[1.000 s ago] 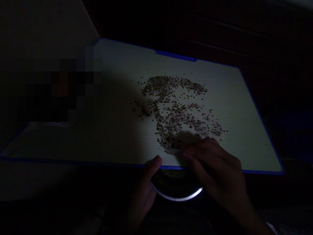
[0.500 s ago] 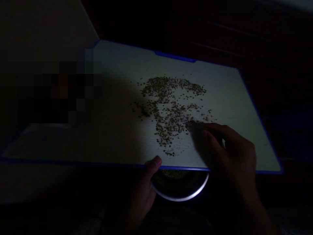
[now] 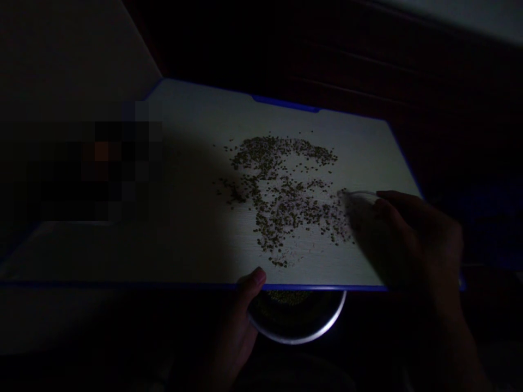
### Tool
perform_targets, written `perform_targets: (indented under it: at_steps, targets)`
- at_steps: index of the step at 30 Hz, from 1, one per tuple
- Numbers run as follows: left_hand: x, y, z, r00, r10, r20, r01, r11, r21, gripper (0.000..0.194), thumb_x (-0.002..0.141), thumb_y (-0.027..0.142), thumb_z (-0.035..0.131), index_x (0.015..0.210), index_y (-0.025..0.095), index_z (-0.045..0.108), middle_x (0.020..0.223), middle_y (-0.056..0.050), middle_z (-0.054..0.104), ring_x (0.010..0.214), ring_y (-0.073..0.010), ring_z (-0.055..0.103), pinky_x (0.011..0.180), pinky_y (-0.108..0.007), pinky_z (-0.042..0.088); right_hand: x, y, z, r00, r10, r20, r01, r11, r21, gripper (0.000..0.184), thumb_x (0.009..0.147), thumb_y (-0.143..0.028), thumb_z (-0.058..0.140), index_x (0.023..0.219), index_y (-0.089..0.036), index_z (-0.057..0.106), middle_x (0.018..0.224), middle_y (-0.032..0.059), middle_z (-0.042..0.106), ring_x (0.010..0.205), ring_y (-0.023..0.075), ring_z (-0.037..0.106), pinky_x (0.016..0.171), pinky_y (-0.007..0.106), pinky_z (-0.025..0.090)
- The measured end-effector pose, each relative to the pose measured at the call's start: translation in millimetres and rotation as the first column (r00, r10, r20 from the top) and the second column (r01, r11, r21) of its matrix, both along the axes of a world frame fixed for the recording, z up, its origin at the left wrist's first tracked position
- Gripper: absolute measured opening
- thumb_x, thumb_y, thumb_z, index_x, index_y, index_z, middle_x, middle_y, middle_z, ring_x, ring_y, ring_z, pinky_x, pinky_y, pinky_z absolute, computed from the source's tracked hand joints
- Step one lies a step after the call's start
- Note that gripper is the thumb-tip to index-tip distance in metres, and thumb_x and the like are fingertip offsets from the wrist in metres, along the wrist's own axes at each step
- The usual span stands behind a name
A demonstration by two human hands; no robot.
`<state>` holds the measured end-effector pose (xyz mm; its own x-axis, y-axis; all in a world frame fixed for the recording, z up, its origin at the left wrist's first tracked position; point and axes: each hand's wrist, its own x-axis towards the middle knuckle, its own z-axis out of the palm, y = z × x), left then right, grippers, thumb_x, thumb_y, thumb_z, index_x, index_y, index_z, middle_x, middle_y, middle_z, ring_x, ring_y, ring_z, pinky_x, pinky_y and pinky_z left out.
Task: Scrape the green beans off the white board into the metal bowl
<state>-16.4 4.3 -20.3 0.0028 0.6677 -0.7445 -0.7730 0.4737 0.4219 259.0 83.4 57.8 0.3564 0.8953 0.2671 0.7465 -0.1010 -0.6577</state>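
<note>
A white board (image 3: 183, 234) with a blue rim spans the dim view. Green beans (image 3: 269, 155), small and dark in this light, lie scattered over its middle and right. At the near edge, my left hand (image 3: 241, 321) grips the board, its thumb on top and its fingers mostly hidden underneath. My right hand (image 3: 425, 234) is over the board's right side, closed on a thin pale-edged tool (image 3: 362, 193) whose kind is unclear. The tool's tip reaches the right fringe of the beans. Below the near edge, a metal bowl (image 3: 300, 340) holds more green beans, partly covered by the board.
A blurred-out patch (image 3: 93, 163) covers the board's left end. Beyond the board the surroundings are very dark, with a pale surface (image 3: 69, 43) at upper left and a dim blue shape (image 3: 490, 218) at far right.
My right hand has moved to the right with the tool, and some beans now spread farther right. My left hand keeps its grip; the whole view has shifted slightly.
</note>
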Motion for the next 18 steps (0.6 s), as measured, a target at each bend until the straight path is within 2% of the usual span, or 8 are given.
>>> perform_targets:
  at_steps: [4, 7, 11, 15, 18]
  targets:
    - [-0.9, 1.1, 2.7, 0.998, 0.058, 0.036, -0.057, 0.998, -0.039, 0.069, 0.067, 0.028, 0.105, 0.130, 0.021, 0.078, 0.134, -0.011, 0.085, 0.146, -0.0433, 0.066, 0.125, -0.055, 0.051, 21.2, 4.2, 2.1, 0.996, -0.040, 0.079, 0.044, 0.997, -0.055, 0.039, 0.097, -0.059, 0.073, 0.115, -0.027, 0.086, 0.112, 0.0104, 0.087, 0.101, 0.0340, 0.082, 0.088, 0.049, 0.060]
    - [-2.0, 1.4, 1.8, 0.998, 0.048, 0.046, -0.045, 0.996, -0.083, 0.069, 0.067, 0.028, 0.105, 0.130, 0.021, 0.079, 0.131, -0.011, 0.087, 0.144, -0.0430, 0.067, 0.125, -0.055, 0.052, 21.4, 3.4, 0.8, 0.999, -0.031, 0.040, 0.036, 0.990, -0.133, 0.044, 0.098, -0.061, 0.070, 0.117, -0.024, 0.085, 0.109, 0.0139, 0.087, 0.096, 0.0345, 0.083, 0.079, 0.047, 0.063]
    - [-3.4, 1.6, -0.5, 0.997, 0.026, 0.079, -0.015, 0.991, -0.131, 0.059, 0.071, 0.030, 0.103, 0.125, 0.021, 0.082, 0.128, -0.011, 0.088, 0.141, -0.0423, 0.070, 0.125, -0.057, 0.051, 1.3, 4.2, 0.4, 0.999, 0.040, -0.019, -0.043, 0.985, -0.168, 0.045, 0.103, -0.059, 0.064, 0.122, -0.023, 0.084, 0.104, 0.0136, 0.088, 0.084, 0.0300, 0.084, 0.064, 0.038, 0.062]
    - [-3.4, -0.9, -2.5, 0.996, 0.044, 0.082, -0.032, 0.989, -0.141, 0.048, 0.070, 0.030, 0.104, 0.113, 0.022, 0.086, 0.124, -0.010, 0.089, 0.141, -0.0402, 0.070, 0.124, -0.052, 0.052, -27.8, 13.0, 6.1, 0.992, 0.127, -0.019, -0.128, 0.975, -0.182, 0.042, 0.102, -0.057, 0.066, 0.116, -0.023, 0.086, 0.102, 0.0119, 0.089, 0.082, 0.0284, 0.084, 0.061, 0.035, 0.059]
    - [-3.3, -3.8, -5.7, 0.995, 0.000, 0.100, 0.009, 0.995, -0.098, 0.038, 0.074, 0.038, 0.102, 0.105, 0.021, 0.088, 0.120, -0.010, 0.090, 0.142, -0.0400, 0.070, 0.124, -0.050, 0.051, -49.6, 20.6, 10.3, 0.972, 0.235, -0.018, -0.235, 0.957, -0.169, 0.041, 0.105, -0.052, 0.062, 0.118, -0.021, 0.086, 0.101, 0.0113, 0.089, 0.080, 0.0264, 0.085, 0.062, 0.034, 0.060]
